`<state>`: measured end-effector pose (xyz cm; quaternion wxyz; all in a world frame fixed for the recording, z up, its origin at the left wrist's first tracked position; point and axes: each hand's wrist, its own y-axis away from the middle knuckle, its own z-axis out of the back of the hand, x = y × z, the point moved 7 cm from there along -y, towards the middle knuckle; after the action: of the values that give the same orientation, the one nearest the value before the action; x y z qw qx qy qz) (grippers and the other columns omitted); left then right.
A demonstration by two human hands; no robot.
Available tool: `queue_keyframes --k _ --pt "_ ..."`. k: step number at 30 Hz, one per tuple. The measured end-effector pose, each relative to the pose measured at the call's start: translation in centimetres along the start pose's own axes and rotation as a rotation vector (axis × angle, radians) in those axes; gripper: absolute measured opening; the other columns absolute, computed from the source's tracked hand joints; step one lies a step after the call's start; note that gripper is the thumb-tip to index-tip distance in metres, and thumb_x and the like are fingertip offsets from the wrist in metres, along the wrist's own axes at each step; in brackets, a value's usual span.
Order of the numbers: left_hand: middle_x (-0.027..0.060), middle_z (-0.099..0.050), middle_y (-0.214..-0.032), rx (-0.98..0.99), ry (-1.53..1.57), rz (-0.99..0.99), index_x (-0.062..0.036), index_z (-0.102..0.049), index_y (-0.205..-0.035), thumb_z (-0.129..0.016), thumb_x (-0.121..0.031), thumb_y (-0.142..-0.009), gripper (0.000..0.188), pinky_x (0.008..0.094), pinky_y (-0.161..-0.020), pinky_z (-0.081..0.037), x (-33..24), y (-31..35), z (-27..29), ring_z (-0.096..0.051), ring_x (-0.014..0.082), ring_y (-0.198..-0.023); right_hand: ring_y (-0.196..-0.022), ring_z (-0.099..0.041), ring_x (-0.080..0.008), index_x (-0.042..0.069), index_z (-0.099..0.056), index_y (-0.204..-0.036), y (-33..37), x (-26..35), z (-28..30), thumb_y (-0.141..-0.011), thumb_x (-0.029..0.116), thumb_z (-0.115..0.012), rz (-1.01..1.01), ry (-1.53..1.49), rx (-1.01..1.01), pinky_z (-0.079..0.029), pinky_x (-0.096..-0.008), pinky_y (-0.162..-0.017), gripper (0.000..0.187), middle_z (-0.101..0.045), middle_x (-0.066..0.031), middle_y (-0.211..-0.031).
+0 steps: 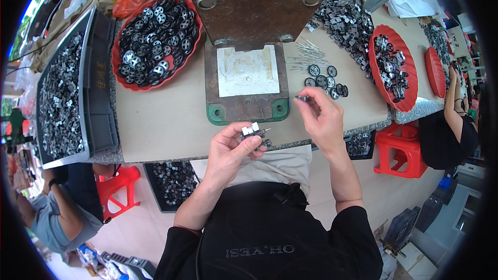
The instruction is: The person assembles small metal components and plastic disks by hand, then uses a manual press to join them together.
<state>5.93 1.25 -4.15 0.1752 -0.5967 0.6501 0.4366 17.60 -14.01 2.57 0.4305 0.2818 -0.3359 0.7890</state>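
Observation:
Near the table's front edge, my left hand [226,150] is closed round a small black-and-white toy car chassis [251,130]. A thin metal axle [267,130] sticks out of the chassis on its right side. To the right and a little higher, my right hand [323,116] pinches a small dark piece [303,99] that looks like a wheel seen edge-on; the fingers partly hide it. Just beyond that hand lie several loose black wheels [321,81] with silver spokes. Behind these wheels, thin metal pins [309,56] are scattered on the table.
A press with a green-edged base [247,111] and a pale pad [248,72] stands in front of me. Red bowls of wheels flank it, left [115,67] and right [405,98]. A pile of chassis parts [345,21] lies behind, a grey crate [101,98] at left. People sit on both sides.

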Motion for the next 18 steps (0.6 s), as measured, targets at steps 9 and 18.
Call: queue_keyframes --k 9,18 --pt "0.0099 -0.067 -0.094 0.108 -0.028 0.014 -0.0011 -0.058 -0.113 -0.063 -0.002 -0.087 0.026 0.0268 -0.067 -0.056 0.5 -0.2 -0.9 -0.066 0.0147 -0.078 -0.089 -0.065 -0.0163 -0.002 -0.057 -0.122 3.6 0.7 -3.6 -0.090 -0.002 -0.053 -0.313 -0.796 0.604 -0.053 -0.0282 -0.081 0.032 -0.063 -0.0133 -0.112" --pt "0.0113 -0.067 -0.098 0.099 -0.022 0.003 0.0008 -0.058 -0.113 -0.062 -0.001 -0.088 0.025 0.0265 -0.067 -0.056 0.5 -0.3 -0.9 -0.065 0.0145 -0.078 -0.098 -0.061 -0.0175 0.001 -0.055 -0.125 3.6 -0.8 -3.7 -0.082 -0.006 -0.063 -0.274 -1.042 0.473 -0.051 -0.0298 -0.085 0.044 -0.061 -0.0122 -0.114"
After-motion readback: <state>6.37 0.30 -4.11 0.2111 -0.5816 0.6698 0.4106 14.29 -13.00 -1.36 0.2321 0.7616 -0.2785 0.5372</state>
